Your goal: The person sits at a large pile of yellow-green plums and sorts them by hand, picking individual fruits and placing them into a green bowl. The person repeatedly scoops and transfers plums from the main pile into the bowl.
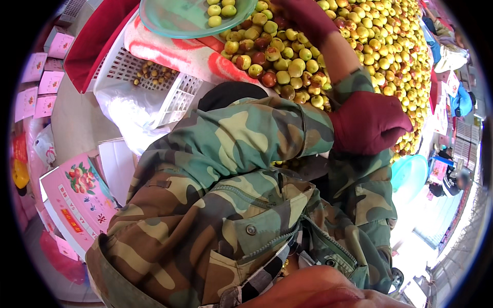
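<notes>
Looks like picking step: sorting green-and-red jujube heap (287,61) into round teal plastic plate (169,20), few fruits on it already.

- right hand (303,18), dark red glove, down in heap beside plate; grip unclear, can't tell
- left hand (367,123) balled in fist at heap edge, contents hidden
- next, I'd guess: pinch good fruit, short carry to plate

The person wears a camouflage jacket (215,205) in green, brown and tan patches, with a metal zip, a snap button and a flapped chest pocket. Both hands are covered by dark red knitted gloves (367,123), cuffs meeting the sleeves.
</notes>
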The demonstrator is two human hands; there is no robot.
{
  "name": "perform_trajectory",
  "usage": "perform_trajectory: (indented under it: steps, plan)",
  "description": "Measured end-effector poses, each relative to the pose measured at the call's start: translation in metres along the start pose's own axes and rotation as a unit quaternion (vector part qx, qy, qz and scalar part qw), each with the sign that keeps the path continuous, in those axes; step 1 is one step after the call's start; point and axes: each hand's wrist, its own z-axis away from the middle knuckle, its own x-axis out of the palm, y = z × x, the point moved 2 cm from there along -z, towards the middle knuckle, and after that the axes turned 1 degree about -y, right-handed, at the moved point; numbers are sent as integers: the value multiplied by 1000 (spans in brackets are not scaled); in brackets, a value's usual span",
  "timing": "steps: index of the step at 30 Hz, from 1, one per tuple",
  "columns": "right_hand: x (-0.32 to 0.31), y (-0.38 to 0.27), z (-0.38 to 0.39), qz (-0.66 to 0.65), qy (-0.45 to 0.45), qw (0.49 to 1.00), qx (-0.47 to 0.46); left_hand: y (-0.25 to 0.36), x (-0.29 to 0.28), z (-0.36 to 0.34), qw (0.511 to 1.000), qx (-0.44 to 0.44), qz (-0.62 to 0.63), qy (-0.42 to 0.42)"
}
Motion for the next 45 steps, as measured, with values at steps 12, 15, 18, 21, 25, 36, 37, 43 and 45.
perform_trajectory:
  steps: [12, 15, 18, 21, 25, 36, 37, 43, 45]
  plan:
    - [59, 17, 77, 450, -23, 870, -199, -3, -7, 2, 1000, 1, -6, 1]
    - [64, 35, 67, 475, 9, 837, -273, -9, -5, 6, 999, -5, -33, -14]
    - [52, 36, 64, 469, 57, 849, -239, -19, -1, 10, 998, -42, -38, -9]
    - [26, 16, 73, 435, 151, 867, -192, -21, 3, 13, 998, -35, -52, 9]
    - [44, 13, 77, 370, 77, 866, -328, -13, -3, 9, 998, -31, -46, -23]
    - [95, -2, 66, 482, -28, 856, -184, 2, -9, 1, 1000, -5, -6, 22]
    - [86, -8, 65, 421, 3, 886, -197, 0, -9, -5, 999, 9, 17, -49]
    - [57, -62, -4, -264, -104, 942, -176, 18, 3, -1, 980, 10, 21, -199]
    - [48, -61, 1, -86, -20, 964, -252, 17, 0, 1, 991, 50, 10, -124]
